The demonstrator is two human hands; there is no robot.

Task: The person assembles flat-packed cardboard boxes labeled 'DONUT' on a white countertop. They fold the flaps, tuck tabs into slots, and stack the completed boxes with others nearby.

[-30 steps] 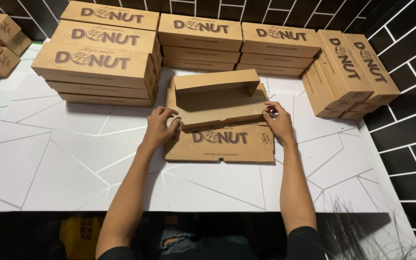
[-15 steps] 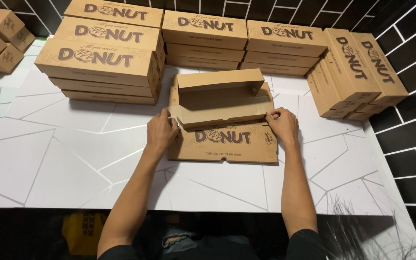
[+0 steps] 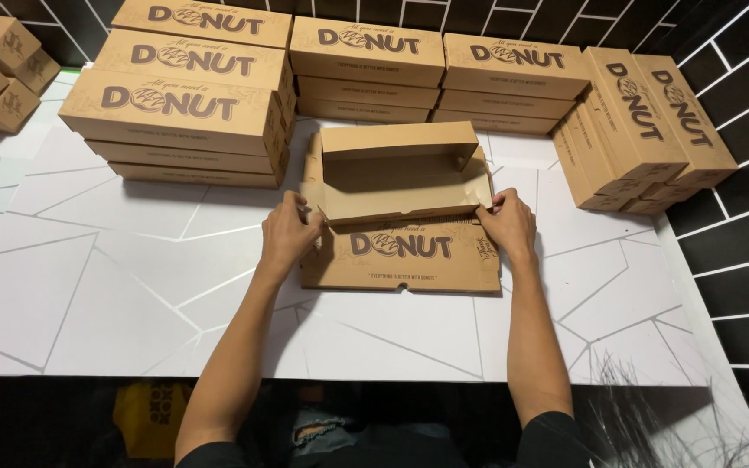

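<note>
Before the stacked brown cardboard boxes (image 3: 192, 113), both hands, left hand (image 3: 288, 232) and right hand (image 3: 506, 224), have shifted nearer, fingers pinching the half-folded flat brown cardboard box (image 3: 400, 204), its front wall now raised.

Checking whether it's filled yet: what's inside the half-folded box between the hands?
The half-folded box shows only bare cardboard inside; its raised front wall hides the near floor strip.

A half-folded brown cardboard donut box (image 3: 400, 204) lies on the white table, its tray open upward and its printed lid panel flat toward the person. The left hand (image 3: 288, 232) and right hand (image 3: 506, 224) pinch its front corners.
</note>
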